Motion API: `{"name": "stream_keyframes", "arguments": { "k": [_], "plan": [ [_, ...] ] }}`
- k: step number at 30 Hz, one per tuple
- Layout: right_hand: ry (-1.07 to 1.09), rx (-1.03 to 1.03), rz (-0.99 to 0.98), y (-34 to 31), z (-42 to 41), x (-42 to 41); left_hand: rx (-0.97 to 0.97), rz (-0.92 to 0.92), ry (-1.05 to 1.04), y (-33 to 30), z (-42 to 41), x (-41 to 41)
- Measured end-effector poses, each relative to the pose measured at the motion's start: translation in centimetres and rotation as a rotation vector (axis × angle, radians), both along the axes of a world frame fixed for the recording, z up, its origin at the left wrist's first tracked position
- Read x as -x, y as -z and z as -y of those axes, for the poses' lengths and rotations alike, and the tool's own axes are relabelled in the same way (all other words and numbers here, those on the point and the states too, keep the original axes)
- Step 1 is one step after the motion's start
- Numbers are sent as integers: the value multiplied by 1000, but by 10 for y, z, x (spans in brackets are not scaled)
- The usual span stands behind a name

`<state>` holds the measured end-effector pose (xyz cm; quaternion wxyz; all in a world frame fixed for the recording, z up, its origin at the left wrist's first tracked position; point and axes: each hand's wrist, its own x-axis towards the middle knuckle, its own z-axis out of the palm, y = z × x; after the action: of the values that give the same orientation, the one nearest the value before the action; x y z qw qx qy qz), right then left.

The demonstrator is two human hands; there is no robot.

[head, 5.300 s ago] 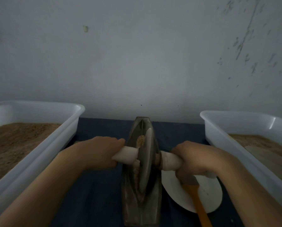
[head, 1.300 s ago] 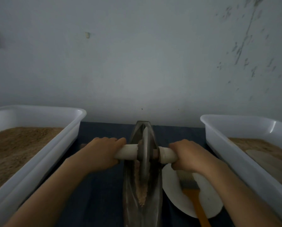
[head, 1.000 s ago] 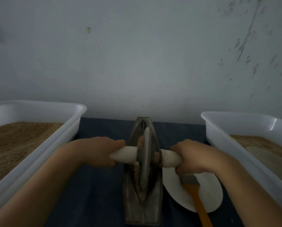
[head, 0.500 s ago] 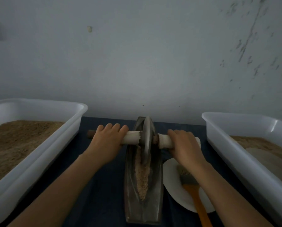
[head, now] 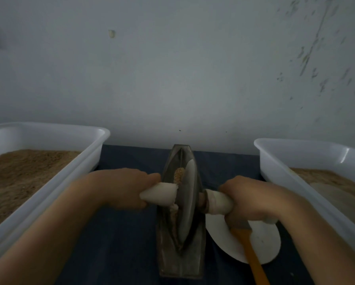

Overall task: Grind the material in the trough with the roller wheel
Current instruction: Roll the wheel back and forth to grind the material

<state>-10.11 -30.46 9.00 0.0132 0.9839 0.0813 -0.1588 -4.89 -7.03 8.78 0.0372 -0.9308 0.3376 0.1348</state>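
Note:
A dark metal boat-shaped trough [head: 180, 262] lies lengthwise on the dark blue cloth in front of me. A grey metal roller wheel [head: 188, 204] stands on edge in its groove, around the middle. Tan ground material [head: 179, 175] shows in the groove just beyond the wheel and along its left side. A white-wrapped axle handle [head: 159, 196] runs through the wheel. My left hand [head: 119, 188] grips the left end, my right hand [head: 252, 200] the right end.
A white tub [head: 49, 192] of brown powder stands at the left, another white tub [head: 296, 177] at the right. A white plate [head: 263, 243] with an orange-handled brush [head: 252, 258] lies right of the trough. A pale wall rises just behind.
Half a second ago the wheel was at the trough's far end with my arms stretched out. I have pulled it back toward me to the middle, covering the material there.

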Motion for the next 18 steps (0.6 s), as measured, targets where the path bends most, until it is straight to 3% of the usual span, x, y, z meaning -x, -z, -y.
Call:
{"name": "stream_keyframes", "arguments": {
  "k": [4, 12, 15, 18],
  "plan": [
    [-3, -9, 104, 9, 1, -14, 53, 45, -27, 9, 2, -12],
    [28, -45, 713, 51, 12, -62, 242, 680, -135, 53, 8, -46],
    [22, -53, 786, 57, 13, -63, 298, 707, -140, 58, 9, -49],
    [16, -23, 712, 52, 13, -58, 266, 679, -124, 55, 7, -47]
  ]
}}
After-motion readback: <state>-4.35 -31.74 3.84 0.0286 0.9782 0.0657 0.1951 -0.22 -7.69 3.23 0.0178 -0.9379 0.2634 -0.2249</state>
